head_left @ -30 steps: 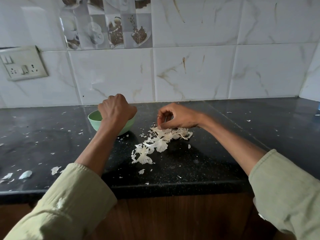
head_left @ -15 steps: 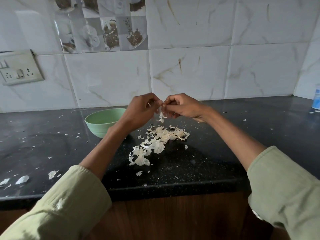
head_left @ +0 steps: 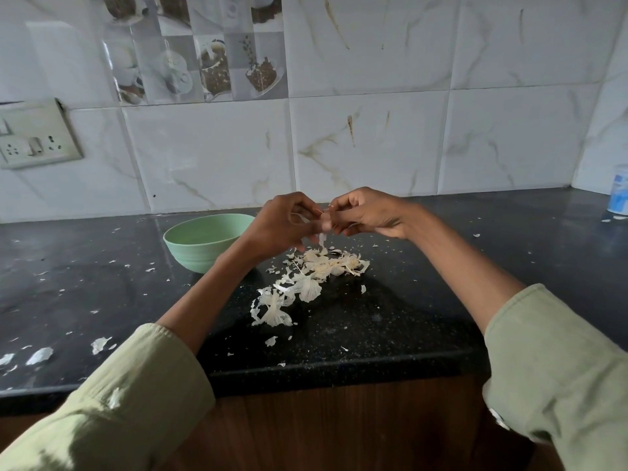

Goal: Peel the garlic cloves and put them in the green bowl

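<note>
My left hand [head_left: 282,226] and my right hand [head_left: 367,214] meet above the black counter, and both pinch a small garlic clove [head_left: 325,223] between their fingertips. A thin strip of white skin [head_left: 322,240] hangs down from the clove. The green bowl [head_left: 204,241] stands on the counter just left of my left hand; its inside is mostly hidden from this angle. A heap of white garlic peels [head_left: 316,277] lies on the counter below the hands.
The black counter [head_left: 424,300] is strewn with small peel flakes, with larger ones at the front left [head_left: 40,355]. A white and blue container [head_left: 618,195] stands at the far right by the tiled wall. A wall socket [head_left: 34,137] is at the left.
My left hand left the bowl and came right to meet my right hand, which rose from the peel heap with a clove. Both hands now work on it, with skin hanging lower.
</note>
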Motion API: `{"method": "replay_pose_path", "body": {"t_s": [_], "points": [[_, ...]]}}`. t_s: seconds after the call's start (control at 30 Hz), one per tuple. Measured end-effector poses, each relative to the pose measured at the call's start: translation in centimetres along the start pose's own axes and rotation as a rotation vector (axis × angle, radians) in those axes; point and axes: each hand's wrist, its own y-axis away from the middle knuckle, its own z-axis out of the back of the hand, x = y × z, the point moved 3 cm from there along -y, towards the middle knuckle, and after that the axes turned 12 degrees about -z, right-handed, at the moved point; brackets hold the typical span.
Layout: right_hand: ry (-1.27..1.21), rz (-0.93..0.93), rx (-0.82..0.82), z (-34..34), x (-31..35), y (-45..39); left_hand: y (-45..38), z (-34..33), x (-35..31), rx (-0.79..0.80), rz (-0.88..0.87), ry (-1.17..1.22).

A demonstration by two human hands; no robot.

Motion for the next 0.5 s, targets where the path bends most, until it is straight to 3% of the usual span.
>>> {"method": "replay_pose_path", "body": {"t_s": [0.23,0.37,0.5], "points": [[0.078,0.012,-0.058,-0.7,0.3,0.1,0.1,-0.4,0.7,-0.013,0.026,-0.058],[0.124,0.066,-0.218,0.0,0.5,0.4,0.3,-0.4,1.0,-0.042,0.025,-0.109],[0.176,0.074,-0.343,1.0,0.1,0.3,0.2,-0.4,1.2,0.017,-0.045,-0.319]]}}
